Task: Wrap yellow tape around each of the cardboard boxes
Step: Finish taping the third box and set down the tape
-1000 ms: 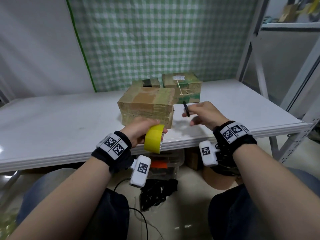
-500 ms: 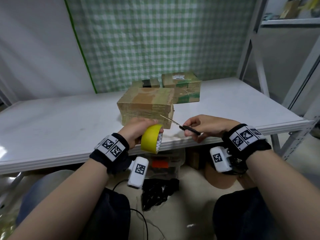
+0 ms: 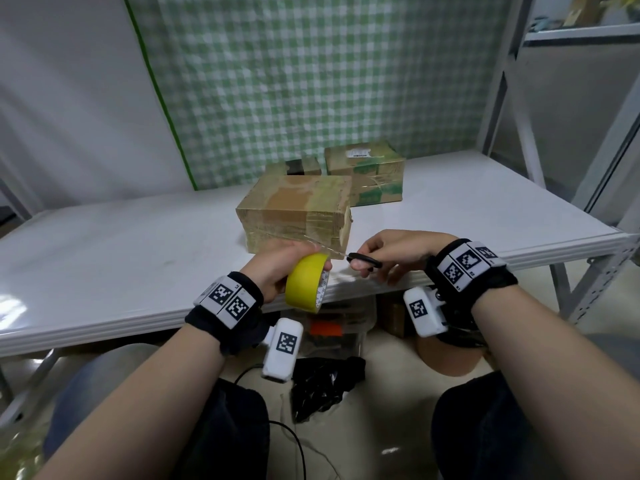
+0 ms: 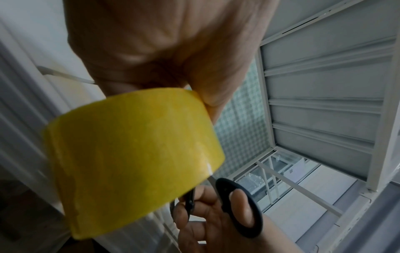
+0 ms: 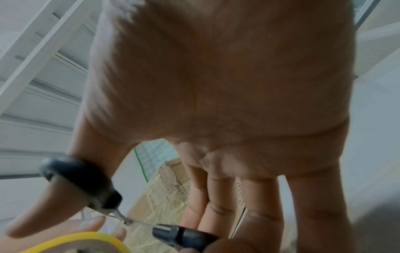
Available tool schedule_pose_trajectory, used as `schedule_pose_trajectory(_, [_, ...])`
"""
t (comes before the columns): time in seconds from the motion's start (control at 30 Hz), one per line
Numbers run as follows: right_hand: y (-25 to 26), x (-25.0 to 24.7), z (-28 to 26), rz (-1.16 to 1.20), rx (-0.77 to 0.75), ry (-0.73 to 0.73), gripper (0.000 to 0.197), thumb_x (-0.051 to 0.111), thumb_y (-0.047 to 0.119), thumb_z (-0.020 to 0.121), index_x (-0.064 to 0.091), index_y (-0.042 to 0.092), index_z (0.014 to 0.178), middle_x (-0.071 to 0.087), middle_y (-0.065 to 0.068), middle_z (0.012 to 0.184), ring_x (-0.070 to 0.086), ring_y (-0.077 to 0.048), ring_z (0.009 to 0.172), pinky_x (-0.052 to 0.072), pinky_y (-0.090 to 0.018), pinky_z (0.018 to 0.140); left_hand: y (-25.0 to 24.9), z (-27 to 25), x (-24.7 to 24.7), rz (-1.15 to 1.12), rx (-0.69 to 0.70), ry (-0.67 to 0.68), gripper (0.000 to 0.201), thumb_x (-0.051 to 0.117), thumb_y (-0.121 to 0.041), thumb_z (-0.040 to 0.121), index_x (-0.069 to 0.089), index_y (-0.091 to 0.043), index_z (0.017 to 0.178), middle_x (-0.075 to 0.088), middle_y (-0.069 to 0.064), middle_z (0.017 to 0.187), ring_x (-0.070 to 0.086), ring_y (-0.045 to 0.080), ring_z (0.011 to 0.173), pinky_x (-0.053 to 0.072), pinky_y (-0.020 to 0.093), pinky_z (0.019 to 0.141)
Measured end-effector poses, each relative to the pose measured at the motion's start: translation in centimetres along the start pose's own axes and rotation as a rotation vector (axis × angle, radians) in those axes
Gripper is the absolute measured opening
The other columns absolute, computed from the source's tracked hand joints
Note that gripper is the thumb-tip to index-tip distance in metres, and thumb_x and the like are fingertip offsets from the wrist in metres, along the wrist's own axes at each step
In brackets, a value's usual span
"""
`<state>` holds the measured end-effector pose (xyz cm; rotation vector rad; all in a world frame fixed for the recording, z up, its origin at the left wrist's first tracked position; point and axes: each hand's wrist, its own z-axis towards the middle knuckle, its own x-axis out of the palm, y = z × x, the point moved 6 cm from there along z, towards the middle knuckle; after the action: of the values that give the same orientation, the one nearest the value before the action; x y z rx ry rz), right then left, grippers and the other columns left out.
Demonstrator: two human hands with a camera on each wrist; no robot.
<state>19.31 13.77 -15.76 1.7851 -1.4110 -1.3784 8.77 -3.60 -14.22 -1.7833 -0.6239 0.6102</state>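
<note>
My left hand [image 3: 277,268] grips a yellow tape roll [image 3: 306,283] at the table's front edge; the roll [image 4: 132,159] fills the left wrist view. A stretch of tape runs from it to the nearest cardboard box [image 3: 298,211]. My right hand [image 3: 391,252] holds black-handled scissors [image 3: 363,260], thumb through one loop [image 4: 240,207]. Their blades point left at the tape strip just above the roll. In the right wrist view the scissors [image 5: 90,188] sit beside the roll's rim [image 5: 73,239]. Two more cardboard boxes [image 3: 367,174] [image 3: 294,166] stand behind.
The white table [image 3: 121,251] stretches wide to the left. A metal shelf frame [image 3: 519,81] rises at the right. Under the table lie a clear bin [image 3: 332,332], a black bag [image 3: 322,379] and cables on the floor.
My right hand has swung the scissors from upright to pointing left and brought them up to the tape by the roll. The left hand and roll have stayed nearly in place.
</note>
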Motion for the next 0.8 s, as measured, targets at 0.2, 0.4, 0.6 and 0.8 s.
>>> schedule_pose_trajectory(0.2, [0.4, 0.2, 0.6, 0.026, -0.034, -0.014, 0.035, 0.078, 0.036, 0.086, 0.070, 0.006, 0.103, 0.070, -0.005, 0.087, 0.056, -0.017, 0.065, 0.051, -0.028, 0.061, -0.2, -0.3, -0.1, -0.003, -0.011, 0.005, 0.015, 0.067, -0.019, 0.098, 0.069, -0.005, 0.103, 0.075, 0.005, 0.070, 0.070, 0.016, 0.057, 0.057, 0.026, 0.051])
schedule_pose_trajectory(0.4, [0.2, -0.1, 0.8, 0.042, -0.063, -0.039, 0.028, 0.080, 0.028, 0.084, 0.071, 0.005, 0.097, 0.066, -0.009, 0.080, 0.048, -0.014, 0.056, 0.050, -0.031, 0.061, -0.5, -1.0, 0.0, -0.029, -0.042, 0.021, 0.019, 0.065, -0.017, 0.098, 0.066, -0.001, 0.107, 0.075, 0.010, 0.071, 0.069, 0.019, 0.055, 0.055, 0.027, 0.048])
schedule_pose_trajectory(0.6, [0.4, -0.2, 0.9, 0.062, -0.097, -0.077, 0.024, 0.085, 0.024, 0.076, 0.073, 0.005, 0.081, 0.063, -0.012, 0.072, 0.051, -0.029, 0.075, 0.057, -0.028, 0.060, -1.0, -1.6, 0.0, 0.004, -0.042, 0.024, 0.016, 0.064, -0.015, 0.099, 0.064, -0.001, 0.107, 0.073, 0.008, 0.063, 0.067, 0.016, 0.049, 0.052, 0.024, 0.043])
schedule_pose_trajectory(0.8, [0.0, -0.8, 1.0, 0.057, -0.088, -0.117, 0.020, 0.091, 0.018, 0.067, 0.075, 0.007, 0.065, 0.061, -0.014, 0.069, 0.060, -0.021, 0.064, 0.064, -0.042, 0.078, -1.3, -1.8, 0.2, 0.068, -0.026, 0.049, 0.014, 0.065, -0.013, 0.098, 0.064, 0.002, 0.097, 0.072, 0.009, 0.062, 0.067, 0.018, 0.048, 0.053, 0.025, 0.045])
